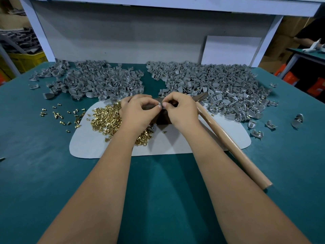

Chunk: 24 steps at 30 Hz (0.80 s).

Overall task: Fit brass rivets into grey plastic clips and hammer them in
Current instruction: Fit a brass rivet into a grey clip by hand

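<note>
Bench top: teal mat [35, 155] covering the whole work surface, white back panel [123, 36] standing behind it.
Work pad: pale rounded sheet [175, 143] lying flat on the mat, under both hands.
Left hand [139, 111]: fingers curled, thumb and forefinger pinching a small grey clip [161, 105] from its left side.
Right hand [179, 110]: fingers curled, fingertips meeting the same clip from the right; whether a rivet is held there cannot be told.
Clip in hand: held above a dark block [163, 118] at the middle of the pad.
Rivets: brass heap [107, 117] on the left part of the pad, partly under the left wrist; loose strays [58, 115] scattered on the mat further left.
Clip pile, left [91, 80]: plain grey pieces heaped at the back of the mat.
Clip pile, right [219, 88]: larger heap, brass glints showing in many pieces; a few strays [297, 120] lie apart at the right.
Hammer: wooden handle [232, 147] lying diagonally across the right edge of the pad, dark head [202, 96] near the right pile, just beside the right hand.
Background: yellow crate [26, 60] at far left.
</note>
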{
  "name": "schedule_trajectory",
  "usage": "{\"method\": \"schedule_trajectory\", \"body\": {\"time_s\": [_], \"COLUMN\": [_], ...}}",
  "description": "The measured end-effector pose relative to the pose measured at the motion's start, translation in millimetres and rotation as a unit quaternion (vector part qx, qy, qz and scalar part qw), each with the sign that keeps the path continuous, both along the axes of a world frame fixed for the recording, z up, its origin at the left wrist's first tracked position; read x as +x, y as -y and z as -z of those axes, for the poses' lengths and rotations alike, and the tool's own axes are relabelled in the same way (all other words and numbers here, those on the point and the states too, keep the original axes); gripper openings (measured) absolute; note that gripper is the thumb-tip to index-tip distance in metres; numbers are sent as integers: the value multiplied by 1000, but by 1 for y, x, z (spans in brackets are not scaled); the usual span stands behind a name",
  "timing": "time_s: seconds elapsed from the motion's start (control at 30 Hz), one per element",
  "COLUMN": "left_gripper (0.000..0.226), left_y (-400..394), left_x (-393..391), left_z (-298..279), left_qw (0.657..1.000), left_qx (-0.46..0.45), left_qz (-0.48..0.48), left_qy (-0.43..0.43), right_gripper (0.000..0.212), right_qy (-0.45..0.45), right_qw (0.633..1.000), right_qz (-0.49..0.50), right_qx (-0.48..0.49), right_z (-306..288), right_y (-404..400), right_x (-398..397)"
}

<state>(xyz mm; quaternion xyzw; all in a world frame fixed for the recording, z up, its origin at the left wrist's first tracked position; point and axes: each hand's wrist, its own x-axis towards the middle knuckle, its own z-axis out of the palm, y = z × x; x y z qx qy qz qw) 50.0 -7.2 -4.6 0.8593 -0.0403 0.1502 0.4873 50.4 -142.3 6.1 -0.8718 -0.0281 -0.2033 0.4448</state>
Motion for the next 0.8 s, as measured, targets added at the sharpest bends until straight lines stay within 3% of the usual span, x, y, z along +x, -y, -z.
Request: {"method": "schedule_trajectory", "body": {"time_s": [0.3,0.53,0.8], "left_gripper": [22,21,21], "left_y": [2,1,1], "left_x": [1,-1,-1], "left_z": [1,0,0], "left_qw": [1000,1000,1000], "left_qx": [3,-3,-8], "left_qz": [-11,4,0], "left_qy": [7,12,5], "right_gripper": [20,23,23], "right_qy": [18,-18,-21], "right_qw": [998,1000,999], "right_qz": [16,20,9], "right_qx": [-56,10,22], "right_z": [0,1,1], "right_y": [-4,-3,-4], "right_x": [-2,-3,-4]}}
